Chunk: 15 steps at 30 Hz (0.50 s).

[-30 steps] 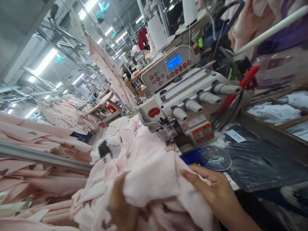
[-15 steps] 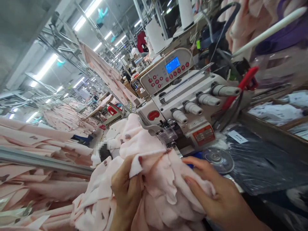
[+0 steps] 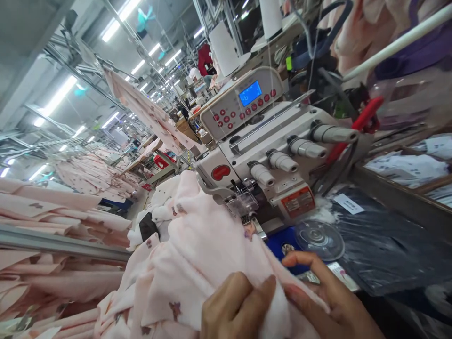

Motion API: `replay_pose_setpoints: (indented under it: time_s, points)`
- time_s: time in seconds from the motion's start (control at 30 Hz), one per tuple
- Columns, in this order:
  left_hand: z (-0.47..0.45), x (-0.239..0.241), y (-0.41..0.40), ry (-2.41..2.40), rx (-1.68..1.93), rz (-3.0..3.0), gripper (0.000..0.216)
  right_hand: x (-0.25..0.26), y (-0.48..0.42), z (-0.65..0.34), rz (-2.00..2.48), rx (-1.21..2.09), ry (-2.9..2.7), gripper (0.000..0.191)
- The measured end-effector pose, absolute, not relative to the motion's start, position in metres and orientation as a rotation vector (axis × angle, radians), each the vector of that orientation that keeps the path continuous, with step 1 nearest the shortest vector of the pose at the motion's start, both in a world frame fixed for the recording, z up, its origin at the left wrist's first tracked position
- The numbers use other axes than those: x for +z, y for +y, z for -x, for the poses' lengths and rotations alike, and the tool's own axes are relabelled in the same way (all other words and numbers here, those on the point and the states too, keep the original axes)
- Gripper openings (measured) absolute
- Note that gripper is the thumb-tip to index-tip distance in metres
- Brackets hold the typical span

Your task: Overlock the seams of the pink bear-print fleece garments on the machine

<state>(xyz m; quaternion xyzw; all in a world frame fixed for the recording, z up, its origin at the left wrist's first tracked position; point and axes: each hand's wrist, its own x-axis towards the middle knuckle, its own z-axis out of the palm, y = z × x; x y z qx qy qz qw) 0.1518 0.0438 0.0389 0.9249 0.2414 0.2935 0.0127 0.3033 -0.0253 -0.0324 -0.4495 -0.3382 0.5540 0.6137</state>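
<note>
A pale pink printed fabric piece (image 3: 197, 254) lies bunched in front of a white overlock sewing machine (image 3: 268, 155), its far edge reaching the presser foot (image 3: 247, 221). My left hand (image 3: 236, 310) pinches the near edge of the fabric at the bottom centre. My right hand (image 3: 328, 301) grips the same edge just to the right, fingers curled over the cloth. Both hands sit close together, almost touching.
A control panel with a blue screen (image 3: 243, 101) tops the machine. A clear plastic disc (image 3: 319, 238) lies on the dark table (image 3: 388, 245) to the right. Stacks of pink fabric (image 3: 52, 212) and a metal rail (image 3: 63, 242) fill the left. White thread cones (image 3: 224, 47) stand behind.
My left hand moved right and down to meet my right hand at the fabric's near edge. The fabric was spread flatter towards the presser foot.
</note>
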Motion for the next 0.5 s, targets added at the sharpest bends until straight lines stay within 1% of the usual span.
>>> replay_pose_setpoints:
  time_s: [0.03,0.07,0.1,0.17,0.23,0.3,0.43,0.5]
  points:
    - [-0.156,0.037,0.042,0.776,0.905,-2.909,0.030,-0.033,-0.025,-0.301,0.977,1.352,-0.638,0.044]
    - [-0.160,0.038,0.041,0.806,0.880,-2.919,0.033,-0.033,-0.024,-0.300,0.917,1.393,-0.578,0.053]
    - [-0.164,0.040,0.040,0.838,0.838,-2.922,0.037,-0.032,-0.022,-0.300,0.880,1.406,-0.574,0.054]
    - [-0.169,0.045,0.037,0.904,0.752,-2.938,0.043,-0.029,-0.021,-0.304,0.861,1.420,-0.651,0.044]
    - [-0.169,0.048,0.033,0.938,0.751,-2.928,0.047,-0.026,-0.024,-0.309,0.882,1.460,-0.713,0.034]
    - [-0.167,0.045,0.029,0.883,0.939,-2.840,0.044,-0.026,-0.030,-0.312,0.924,1.459,-0.766,0.030]
    - [-0.171,0.031,0.020,0.758,1.372,-2.604,0.024,-0.023,-0.037,-0.313,0.931,1.447,-0.763,0.023]
    - [-0.178,0.027,0.017,0.757,1.518,-2.565,0.018,-0.016,-0.037,-0.314,0.919,1.434,-0.765,0.024]
